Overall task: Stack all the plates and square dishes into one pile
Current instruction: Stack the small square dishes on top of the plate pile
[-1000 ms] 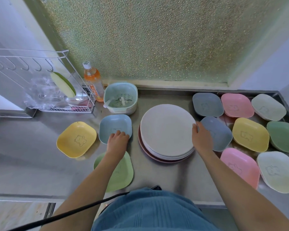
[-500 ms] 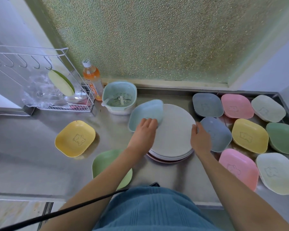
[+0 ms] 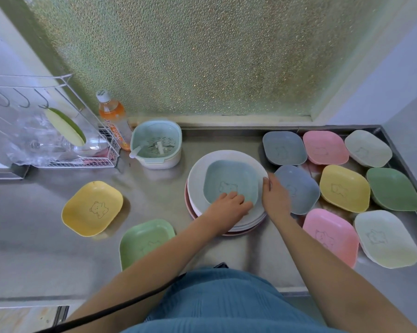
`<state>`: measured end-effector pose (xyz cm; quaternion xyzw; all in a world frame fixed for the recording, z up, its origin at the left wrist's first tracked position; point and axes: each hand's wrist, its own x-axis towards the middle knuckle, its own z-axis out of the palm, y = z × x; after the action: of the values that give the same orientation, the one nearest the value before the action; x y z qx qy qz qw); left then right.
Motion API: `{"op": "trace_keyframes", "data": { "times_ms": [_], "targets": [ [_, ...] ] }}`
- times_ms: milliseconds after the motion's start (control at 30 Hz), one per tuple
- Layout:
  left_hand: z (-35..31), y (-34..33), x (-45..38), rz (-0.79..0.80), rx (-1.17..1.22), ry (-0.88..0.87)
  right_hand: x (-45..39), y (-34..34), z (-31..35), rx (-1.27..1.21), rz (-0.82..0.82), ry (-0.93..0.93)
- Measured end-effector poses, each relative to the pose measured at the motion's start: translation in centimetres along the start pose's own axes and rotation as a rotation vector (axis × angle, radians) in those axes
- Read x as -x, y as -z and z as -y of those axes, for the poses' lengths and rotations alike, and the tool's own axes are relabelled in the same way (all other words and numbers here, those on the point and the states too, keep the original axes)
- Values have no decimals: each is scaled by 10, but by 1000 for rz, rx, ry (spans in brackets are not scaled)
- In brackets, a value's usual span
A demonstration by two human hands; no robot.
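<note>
A pile of round plates (image 3: 197, 179), white on top and pink at the bottom, stands mid-counter. A light blue square dish (image 3: 229, 179) lies flat on top of it. My left hand (image 3: 229, 205) grips that dish's near edge. My right hand (image 3: 274, 195) rests at the pile's right rim, fingers spread over a grey-blue dish (image 3: 298, 188). A yellow dish (image 3: 92, 209) and a green dish (image 3: 145, 241) lie at the left. Several more square dishes in grey (image 3: 284, 147), pink (image 3: 325, 147), yellow (image 3: 344, 191), green (image 3: 392, 188) and cream (image 3: 385, 239) crowd the right.
A mint strainer bowl (image 3: 157, 146) and an orange drink bottle (image 3: 113, 121) stand at the back left, beside a wire rack (image 3: 77, 159). The frosted window lies behind. The counter's front edge runs near my body, with a raised lip along the right side.
My left hand carried the light blue dish from the left of the pile up and over, and set it on the top plate. My right hand stayed at the pile's right rim.
</note>
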<state>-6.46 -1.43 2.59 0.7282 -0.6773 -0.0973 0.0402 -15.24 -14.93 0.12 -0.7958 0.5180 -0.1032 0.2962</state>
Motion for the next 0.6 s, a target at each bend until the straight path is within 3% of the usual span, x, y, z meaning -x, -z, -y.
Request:
{"op": "trace_keyframes", "data": {
  "times_ms": [167,233,333,400,500,600],
  "targets": [
    [6,-5,6,-148,-26,-14,-1,0,-1,-5,0,-3],
    [13,-7,15,-229,-29,65,-1,-1,-2,-18,-8,9],
    [33,-12,36,-380,63,317,-1,-1,-2,-22,-22,9],
    [50,-15,56,-403,140,526,0,-2,-2,-20,-31,0],
    [67,-17,89,-449,187,697,0,-3,-1,-28,-34,-17],
    [85,-17,112,-330,309,916,1,-3,-1,-40,-37,-28]
  ]
}}
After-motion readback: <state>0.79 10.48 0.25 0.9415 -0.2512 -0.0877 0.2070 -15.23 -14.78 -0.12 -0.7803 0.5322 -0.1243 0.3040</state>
